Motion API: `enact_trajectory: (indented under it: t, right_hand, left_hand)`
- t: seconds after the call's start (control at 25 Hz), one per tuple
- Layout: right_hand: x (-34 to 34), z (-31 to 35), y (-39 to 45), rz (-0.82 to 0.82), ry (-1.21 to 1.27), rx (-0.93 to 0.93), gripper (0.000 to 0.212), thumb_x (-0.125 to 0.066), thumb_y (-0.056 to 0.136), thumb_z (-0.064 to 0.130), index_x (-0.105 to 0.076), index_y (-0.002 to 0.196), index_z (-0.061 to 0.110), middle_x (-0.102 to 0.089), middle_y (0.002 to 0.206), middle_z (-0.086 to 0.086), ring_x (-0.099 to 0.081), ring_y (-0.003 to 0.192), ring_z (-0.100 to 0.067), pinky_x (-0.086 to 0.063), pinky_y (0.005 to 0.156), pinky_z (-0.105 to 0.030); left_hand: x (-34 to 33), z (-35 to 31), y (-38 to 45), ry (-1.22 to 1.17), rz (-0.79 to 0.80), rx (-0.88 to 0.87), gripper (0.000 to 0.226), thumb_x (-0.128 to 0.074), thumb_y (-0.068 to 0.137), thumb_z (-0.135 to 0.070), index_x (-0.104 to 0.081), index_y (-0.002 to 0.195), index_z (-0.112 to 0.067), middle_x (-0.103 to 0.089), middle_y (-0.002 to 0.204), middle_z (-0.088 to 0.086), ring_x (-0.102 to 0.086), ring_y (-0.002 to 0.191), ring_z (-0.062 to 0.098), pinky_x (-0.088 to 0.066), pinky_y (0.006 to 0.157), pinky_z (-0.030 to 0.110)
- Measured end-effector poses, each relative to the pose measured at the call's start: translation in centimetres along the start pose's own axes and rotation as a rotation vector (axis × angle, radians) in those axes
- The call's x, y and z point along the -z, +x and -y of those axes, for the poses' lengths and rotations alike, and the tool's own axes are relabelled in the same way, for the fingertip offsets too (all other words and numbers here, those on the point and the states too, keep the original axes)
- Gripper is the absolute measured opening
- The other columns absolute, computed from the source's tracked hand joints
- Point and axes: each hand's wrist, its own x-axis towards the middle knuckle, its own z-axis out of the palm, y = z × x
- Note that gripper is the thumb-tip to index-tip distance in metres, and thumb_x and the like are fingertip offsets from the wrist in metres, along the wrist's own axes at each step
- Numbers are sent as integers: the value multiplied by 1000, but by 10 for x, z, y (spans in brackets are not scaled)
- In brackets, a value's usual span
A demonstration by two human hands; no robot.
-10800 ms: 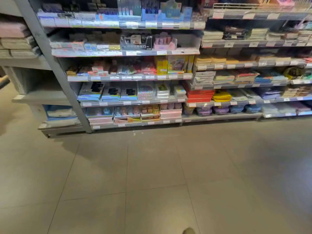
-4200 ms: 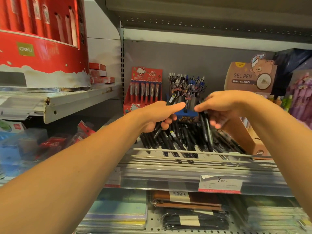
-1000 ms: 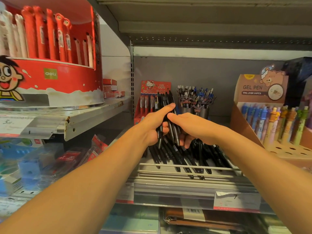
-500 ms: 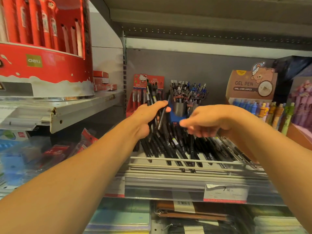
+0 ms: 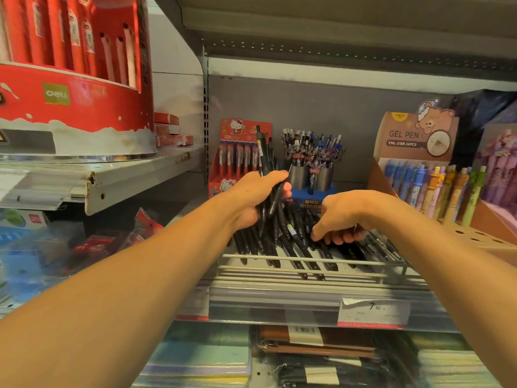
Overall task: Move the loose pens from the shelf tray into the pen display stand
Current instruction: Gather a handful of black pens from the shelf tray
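Note:
Several loose black pens (image 5: pixel 296 247) lie in a heap in the wire-fronted shelf tray (image 5: pixel 313 260). My left hand (image 5: pixel 251 197) grips a bunch of black pens (image 5: pixel 264 161) upright above the heap's left side. My right hand (image 5: pixel 341 217) is down on the heap with curled fingers among the pens; whether it holds one is hidden. Behind the heap stands the pen display stand (image 5: pixel 312 175), a blue base with grey cups full of pens.
A red Hello Kitty pen box (image 5: pixel 237 155) stands left of the stand. A brown gel pen display (image 5: pixel 419 163) sits to the right. A large red round display (image 5: pixel 72 79) fills the upper left shelf. A price tag (image 5: pixel 373 312) hangs on the shelf edge.
My right hand has dropped from in front of the stand down onto the pen heap. My left hand keeps its bunch of pens raised.

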Motion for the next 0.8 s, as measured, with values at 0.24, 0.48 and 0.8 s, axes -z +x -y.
enact_trajectory:
  t: [0.24,0.48,0.8]
  right_hand:
    - [5,-13,-2,-95,482,158,29,-65,99,21,-58,79,0,-64,55,-9,-66,49,-21,-56,47,-30]
    - [9,-15,-11,-154,758,409,15,-70,92,3,-60,80,4,-68,66,-12,-76,75,-28,-64,65,-40]
    - [2,10,-17,-335,880,639,11,-68,94,6,-58,90,9,-73,84,-16,-75,68,-25,-65,67,-41]
  left_hand:
    - [2,-6,-6,-54,-17,-96,19,-63,98,-24,-64,88,-7,-62,59,-2,-54,49,9,-51,50,23]
    - [1,-18,-16,44,-73,-267,26,-65,97,-24,-65,110,-2,-67,64,-7,-51,50,7,-43,45,19]
    - [12,-28,-43,157,-186,-398,28,-66,96,-24,-68,113,-3,-73,73,-7,-65,61,5,-52,51,20]
